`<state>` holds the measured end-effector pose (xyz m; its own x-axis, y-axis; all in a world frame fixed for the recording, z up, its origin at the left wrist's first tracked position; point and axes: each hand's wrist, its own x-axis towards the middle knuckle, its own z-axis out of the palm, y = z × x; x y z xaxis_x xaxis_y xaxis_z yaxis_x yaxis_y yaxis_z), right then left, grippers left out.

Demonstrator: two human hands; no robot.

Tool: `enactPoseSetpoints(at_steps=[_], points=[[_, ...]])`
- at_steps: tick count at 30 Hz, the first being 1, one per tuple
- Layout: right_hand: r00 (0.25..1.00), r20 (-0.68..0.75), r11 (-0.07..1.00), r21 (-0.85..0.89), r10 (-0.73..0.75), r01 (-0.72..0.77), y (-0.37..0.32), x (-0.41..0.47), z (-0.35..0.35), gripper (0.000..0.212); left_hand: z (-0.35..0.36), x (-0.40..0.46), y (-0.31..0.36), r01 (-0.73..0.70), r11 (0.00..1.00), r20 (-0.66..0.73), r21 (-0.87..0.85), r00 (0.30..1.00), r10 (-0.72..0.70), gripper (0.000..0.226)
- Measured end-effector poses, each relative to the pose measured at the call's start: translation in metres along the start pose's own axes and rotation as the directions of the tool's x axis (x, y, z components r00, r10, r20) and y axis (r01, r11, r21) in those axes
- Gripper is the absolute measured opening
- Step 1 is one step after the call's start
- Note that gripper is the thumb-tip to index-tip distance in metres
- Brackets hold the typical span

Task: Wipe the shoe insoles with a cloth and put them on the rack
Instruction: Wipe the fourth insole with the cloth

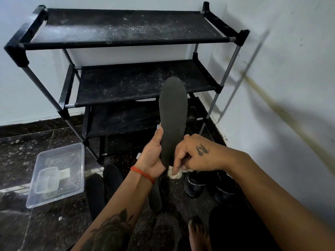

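Note:
A dark grey insole [173, 113] stands upright in front of the black shoe rack [126, 84]. My left hand [153, 156] grips its lower left edge near the heel. At the insole's heel end my right hand [192, 154] pinches a small white cloth [175, 173] against it. Three more dark insoles lie on the floor below my arms: two at the left [95, 192] [112, 176] and one in the middle [155, 198], partly hidden by my left wrist.
A clear plastic tub [76, 151] with a smaller container inside sits on the dark stone floor at the left. Two black sport shoes [194, 185] [224, 192] stand under my right arm. A bare foot [197, 232] shows at the bottom. White walls close the corner behind and to the right.

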<state>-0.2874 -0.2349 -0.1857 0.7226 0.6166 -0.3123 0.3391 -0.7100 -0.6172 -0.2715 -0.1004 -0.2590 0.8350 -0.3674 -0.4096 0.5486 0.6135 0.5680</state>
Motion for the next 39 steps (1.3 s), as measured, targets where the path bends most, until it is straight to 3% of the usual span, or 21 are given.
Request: enactPoseSetpoints(at_steps=[3, 5, 7, 13, 17, 20, 22, 24, 28, 34, 35, 37, 39], points=[[0.983, -0.143, 0.99, -0.062, 0.113, -0.123, 0.014, -0.007, -0.012, 0.03, 0.001, 0.0, 0.004, -0.014, 0.999, 0.011, -0.03, 1.0, 0.015, 0.054], [0.931, -0.342, 0.991, 0.089, 0.129, -0.105, 0.019, -0.007, -0.015, 0.028, 0.0, 0.0, 0.004, -0.02, 1.0, 0.015, 0.001, 1.0, 0.02, 0.055], [0.9, -0.421, 0.983, 0.179, 0.116, -0.043, 0.016, -0.003, -0.011, 0.031, 0.001, 0.0, 0.003, -0.015, 0.999, 0.016, 0.031, 1.0, 0.015, 0.056], [0.979, -0.197, 0.989, 0.13, -0.046, 0.072, -0.002, 0.007, 0.005, 0.027, 0.001, 0.0, 0.002, -0.009, 1.0, 0.003, 0.01, 1.0, 0.009, 0.053], [1.0, -0.027, 1.0, 0.031, 0.004, -0.004, 0.008, 0.002, 0.0, 0.03, 0.001, -0.001, 0.002, 0.011, 1.0, -0.012, 0.006, 1.0, -0.011, 0.057], [0.981, -0.161, 0.992, -0.035, 0.112, -0.119, 0.02, -0.003, -0.009, 0.03, 0.002, 0.0, 0.004, -0.013, 1.0, -0.004, -0.024, 1.0, 0.013, 0.051], [0.94, -0.312, 0.984, 0.149, 0.141, -0.098, 0.021, -0.003, -0.013, 0.032, 0.001, 0.0, 0.004, -0.02, 1.0, 0.012, 0.013, 1.0, 0.02, 0.052], [0.934, -0.334, 0.967, 0.251, 0.125, -0.04, 0.017, -0.001, -0.012, 0.035, 0.001, 0.0, 0.003, -0.019, 0.999, 0.009, 0.051, 1.0, 0.019, 0.054], [0.992, -0.121, 0.984, 0.176, 0.033, -0.011, 0.007, 0.005, 0.001, 0.027, 0.0, -0.001, 0.004, -0.023, 0.999, -0.006, 0.049, 1.0, 0.023, 0.056], [0.989, 0.064, 0.978, 0.155, 0.131, -0.14, 0.014, -0.004, -0.006, 0.031, -0.001, 0.002, 0.003, -0.021, 1.0, 0.019, -0.019, 1.0, 0.021, 0.048], [0.987, -0.002, 0.969, 0.193, 0.159, -0.156, 0.016, -0.005, -0.01, 0.034, 0.0, 0.002, 0.003, -0.04, 0.999, 0.022, -0.02, 0.999, 0.04, 0.044], [0.927, -0.285, 0.932, 0.332, 0.245, -0.144, 0.022, -0.003, -0.017, 0.039, 0.001, 0.003, 0.003, -0.066, 0.998, 0.016, -0.02, 0.998, 0.066, 0.038], [0.739, -0.572, 0.885, 0.461, 0.355, -0.068, 0.03, 0.002, -0.021, 0.036, 0.002, 0.002, 0.002, -0.066, 0.998, 0.014, -0.023, 0.998, 0.067, 0.038]])
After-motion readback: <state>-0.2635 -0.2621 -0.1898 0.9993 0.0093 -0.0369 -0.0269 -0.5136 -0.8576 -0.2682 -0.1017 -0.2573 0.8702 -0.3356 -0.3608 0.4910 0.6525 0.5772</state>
